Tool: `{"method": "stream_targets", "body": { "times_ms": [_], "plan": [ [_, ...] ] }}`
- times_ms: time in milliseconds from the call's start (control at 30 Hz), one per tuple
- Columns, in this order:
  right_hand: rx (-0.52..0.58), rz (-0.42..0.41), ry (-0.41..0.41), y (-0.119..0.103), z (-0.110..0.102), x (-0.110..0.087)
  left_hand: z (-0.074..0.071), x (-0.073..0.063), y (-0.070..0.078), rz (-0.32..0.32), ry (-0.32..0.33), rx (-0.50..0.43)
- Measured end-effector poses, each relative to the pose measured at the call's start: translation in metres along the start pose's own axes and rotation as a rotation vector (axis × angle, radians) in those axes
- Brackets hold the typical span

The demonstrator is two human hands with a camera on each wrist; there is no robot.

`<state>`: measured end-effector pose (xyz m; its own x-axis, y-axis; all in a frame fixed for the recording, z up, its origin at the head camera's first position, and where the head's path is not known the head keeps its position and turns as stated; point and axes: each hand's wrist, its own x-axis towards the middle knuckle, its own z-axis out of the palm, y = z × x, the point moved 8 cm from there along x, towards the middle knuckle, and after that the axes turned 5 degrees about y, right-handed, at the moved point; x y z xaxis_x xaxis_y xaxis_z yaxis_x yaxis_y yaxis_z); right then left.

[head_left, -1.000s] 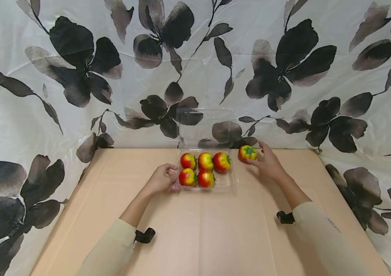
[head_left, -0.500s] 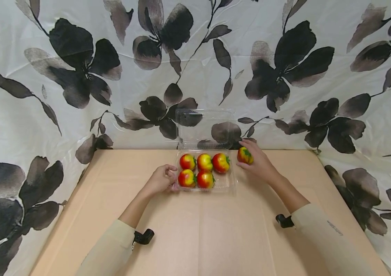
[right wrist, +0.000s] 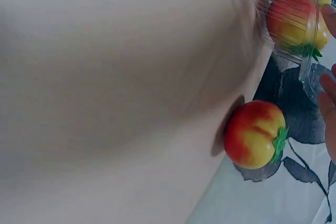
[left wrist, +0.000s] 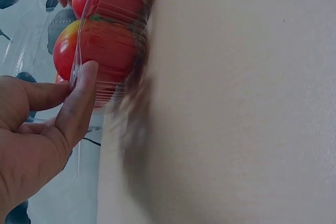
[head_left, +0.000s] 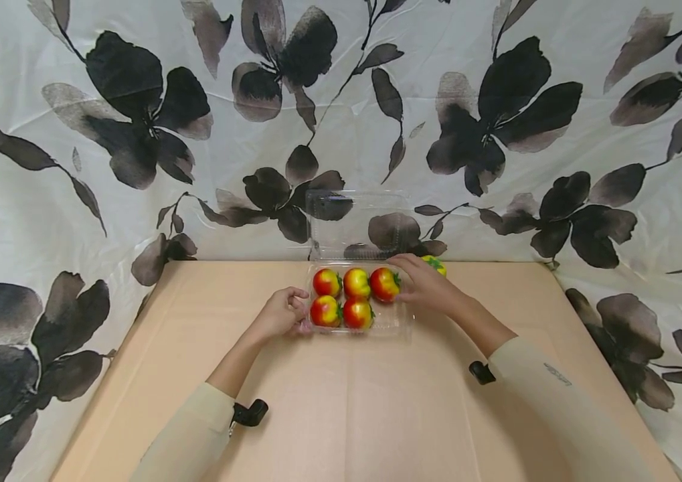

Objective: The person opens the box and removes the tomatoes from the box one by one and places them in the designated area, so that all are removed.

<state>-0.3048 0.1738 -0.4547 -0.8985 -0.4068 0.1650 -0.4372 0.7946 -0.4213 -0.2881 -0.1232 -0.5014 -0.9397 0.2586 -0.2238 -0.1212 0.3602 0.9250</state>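
A clear plastic clamshell box (head_left: 393, 321) holds several red-and-yellow fruits (head_left: 357, 282) with green leafy tops. Its transparent lid (head_left: 341, 227) stands raised at the back. My left hand (head_left: 282, 312) pinches the box's rim between thumb and finger, as the left wrist view shows. Over the box's right edge, my right hand (head_left: 428, 284) has its fingers spread beside the back-right fruit (head_left: 385, 284); I cannot tell whether they touch it. One loose fruit (right wrist: 255, 135) lies on the table right of the box, partly hidden behind the right hand in the head view.
The box stands at the back of a light tan table (head_left: 353, 408). Behind it hangs a white cloth (head_left: 196, 167) printed with dark flowers. The front-right spot in the box, nearest the right hand, shows bare plastic.
My right hand has come off the loose fruit and shifted left to the back-right fruit in the box. The loose fruit stays right of the box. The left hand keeps its place.
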Motion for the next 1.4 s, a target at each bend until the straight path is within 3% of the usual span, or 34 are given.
{"method": "stream_targets", "body": {
  "times_ms": [233,633,1000,1400],
  "plan": [
    [-0.061,-0.029,-0.059,-0.007,0.008,0.011,0.000,0.001,0.001,0.004,0.004,0.013],
    [-0.059,0.017,-0.136,-0.008,0.022,0.016,0.000,0.000,0.002,-0.003,0.000,-0.003],
    [-0.156,-0.025,-0.130,-0.010,0.031,0.018,0.000,-0.002,0.002,-0.028,0.001,-0.025],
    [-0.107,-0.003,-0.103,-0.012,0.027,0.017,0.000,-0.001,0.001,-0.019,0.005,-0.009]
  ]
}}
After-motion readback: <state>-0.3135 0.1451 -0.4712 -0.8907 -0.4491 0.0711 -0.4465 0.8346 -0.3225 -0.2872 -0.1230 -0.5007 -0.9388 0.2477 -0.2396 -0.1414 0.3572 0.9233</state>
